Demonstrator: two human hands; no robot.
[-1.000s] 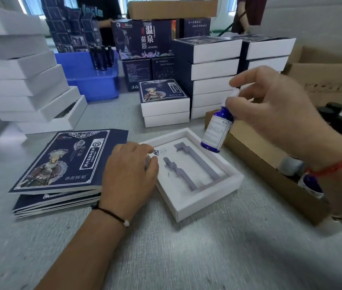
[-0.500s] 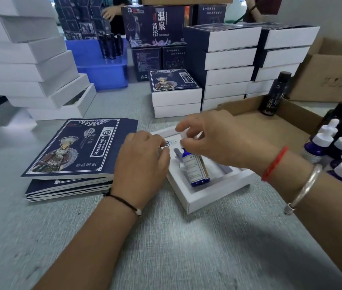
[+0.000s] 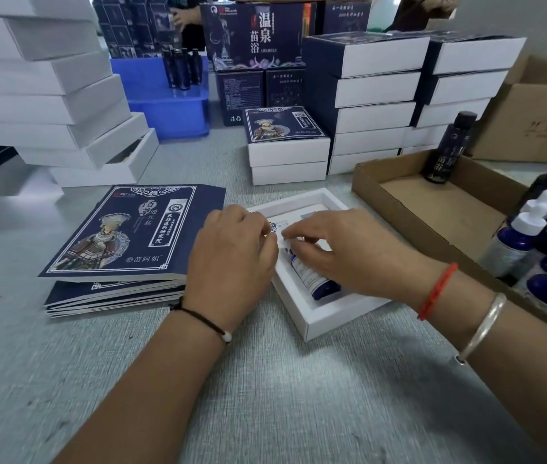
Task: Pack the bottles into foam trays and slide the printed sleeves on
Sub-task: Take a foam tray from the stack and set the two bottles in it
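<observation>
The small blue glass bottle with a white label [image 3: 312,277] lay on its side in the white foam tray inside a shallow white box [image 3: 318,316], which sat on the grey textured table [image 3: 265,396] approx. at centre. The right hand [image 3: 342,249] lay over the bottle's upper part, fingers curled down onto it; the cap end was hidden under the hand, so whether they pinched it or only pressed I couldn't tell. The left hand [image 3: 232,259] rested at the tray's left edge, fingers bent and tips touching the rim, w/ nothing visibly held.

Just left of the tray, touching the left hand, was a stack of flat dark blue printed sleeves w/ a costumed figure on top [image 3: 124,236]. Right of the tray stood a shallow brown cardboard box [image 3: 432,209], holding more blue bottles w/ white dropper caps [image 3: 533,236] at its near right end and one tall black bottle [image 3: 449,145] upright at its far end. Behind: stacks of sleeved white boxes [image 3: 375,105], a pile of plain white boxes [image 3: 48,95] at far left, and a blue plastic crate [image 3: 171,105].
</observation>
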